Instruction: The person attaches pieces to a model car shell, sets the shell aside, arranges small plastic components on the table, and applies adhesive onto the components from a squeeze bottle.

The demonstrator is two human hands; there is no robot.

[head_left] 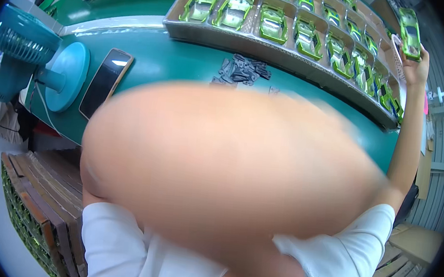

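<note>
At the upper right, my right hand (417, 65) is raised on an outstretched arm and closed round the lower end of a green toy car body shell (410, 32). The shell stands upright in the fingers, beyond the right end of a cardboard tray (230, 40). Several similar green car shells (273, 24) sit in the tray's compartments. A large blurred mass of bare skin, apparently my left arm (215, 154), fills the middle very close to the camera. It covers much of the table, and my left hand's fingers cannot be made out in it.
On the green table (159, 69) lie a pile of small dark grey parts (244, 70) and a phone (106, 82). A teal fan (26, 47) stands at the left. Stacked trays (42, 202) with green contents are at the lower left. Another person (3, 103) is at the far left.
</note>
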